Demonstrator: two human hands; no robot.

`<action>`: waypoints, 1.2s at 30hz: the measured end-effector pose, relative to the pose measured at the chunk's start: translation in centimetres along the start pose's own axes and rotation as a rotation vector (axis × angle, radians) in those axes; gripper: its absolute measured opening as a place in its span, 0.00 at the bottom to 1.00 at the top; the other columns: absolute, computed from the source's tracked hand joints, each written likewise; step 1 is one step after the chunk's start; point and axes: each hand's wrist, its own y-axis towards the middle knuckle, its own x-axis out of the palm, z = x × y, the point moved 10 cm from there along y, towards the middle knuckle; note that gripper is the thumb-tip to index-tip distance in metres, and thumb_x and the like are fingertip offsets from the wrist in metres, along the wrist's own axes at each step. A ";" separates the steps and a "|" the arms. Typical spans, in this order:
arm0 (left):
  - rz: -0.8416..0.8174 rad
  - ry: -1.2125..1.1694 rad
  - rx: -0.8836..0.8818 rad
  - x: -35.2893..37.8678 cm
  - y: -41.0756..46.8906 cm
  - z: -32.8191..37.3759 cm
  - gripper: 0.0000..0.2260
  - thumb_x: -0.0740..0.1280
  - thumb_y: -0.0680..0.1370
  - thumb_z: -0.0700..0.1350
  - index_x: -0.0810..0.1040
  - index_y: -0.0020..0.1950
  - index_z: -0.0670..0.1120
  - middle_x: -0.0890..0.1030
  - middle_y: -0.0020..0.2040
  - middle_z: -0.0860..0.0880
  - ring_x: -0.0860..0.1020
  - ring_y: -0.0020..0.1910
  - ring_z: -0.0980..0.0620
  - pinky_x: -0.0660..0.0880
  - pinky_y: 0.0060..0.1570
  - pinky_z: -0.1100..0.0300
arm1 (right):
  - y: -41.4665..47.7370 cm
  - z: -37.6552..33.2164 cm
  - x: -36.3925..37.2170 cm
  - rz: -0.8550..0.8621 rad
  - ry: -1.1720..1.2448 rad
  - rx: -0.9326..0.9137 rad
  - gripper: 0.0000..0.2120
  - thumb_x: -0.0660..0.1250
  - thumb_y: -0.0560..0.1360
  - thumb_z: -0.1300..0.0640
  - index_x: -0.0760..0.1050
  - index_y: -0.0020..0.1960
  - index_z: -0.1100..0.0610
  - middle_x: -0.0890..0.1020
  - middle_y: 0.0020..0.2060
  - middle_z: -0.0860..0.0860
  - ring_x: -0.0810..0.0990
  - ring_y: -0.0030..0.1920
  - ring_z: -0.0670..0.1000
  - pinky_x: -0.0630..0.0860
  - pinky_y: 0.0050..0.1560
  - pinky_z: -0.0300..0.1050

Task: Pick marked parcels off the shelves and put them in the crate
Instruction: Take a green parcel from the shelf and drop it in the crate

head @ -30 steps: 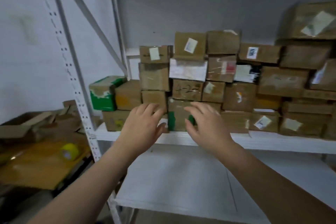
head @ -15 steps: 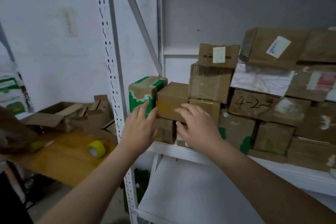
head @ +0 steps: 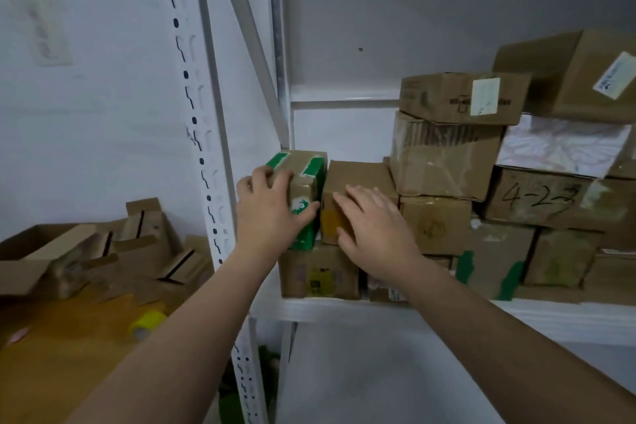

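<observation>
Left hand (head: 272, 213) has closed its grip round the green-taped parcel (head: 304, 179).

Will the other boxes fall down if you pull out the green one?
They might. The left hand grips the green-taped box, which sits right beside the brown box under the right hand. Pulling could drag that neighbour off its perch. The stack of boxes next to it looks crooked, so a bump might tip it.

Occlusions, crops, blur.
Left hand (head: 272, 217) hid green-taped parcel (head: 304, 179) front; right hand (head: 375, 227) covered part of brown parcel (head: 361, 174); right-edge parcel (head: 564, 79) cropped; white label (head: 484, 96) print too blurred.
</observation>
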 end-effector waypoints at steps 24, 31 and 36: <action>0.123 -1.144 0.092 -9.0 0.8 0.4 0.13 0.62 0.80 0.40 0.71 0.63 0.51 0.67 0.65 0.48 0.74 0.59 0.61 0.75 0.60 0.55 | -0.3 -1.8 -5.0 0.358 1.392 0.404 0.13 0.65 0.77 0.54 0.71 0.62 0.49 0.76 0.56 0.46 0.79 0.54 0.46 0.81 0.51 0.47; -0.260 -1.098 -0.094 -3.9 0.0 1.1 0.54 0.74 0.62 0.66 0.42 0.76 0.58 0.60 0.75 0.54 0.63 0.71 0.51 0.64 0.69 0.43 | -1.1 -0.3 -6.8 0.491 1.402 0.372 0.29 0.72 0.64 0.38 0.66 0.58 0.49 0.76 0.55 0.51 0.78 0.57 0.55 0.77 0.58 0.53; -0.116 -1.254 -0.004 -5.4 -1.5 2.4 0.52 0.76 0.63 0.53 0.42 0.75 0.61 0.63 0.69 0.64 0.66 0.66 0.65 0.67 0.65 0.64 | -1.0 -0.3 -7.1 0.432 1.128 0.386 0.42 0.74 0.59 0.34 0.58 0.65 0.40 0.71 0.62 0.45 0.74 0.60 0.46 0.75 0.59 0.45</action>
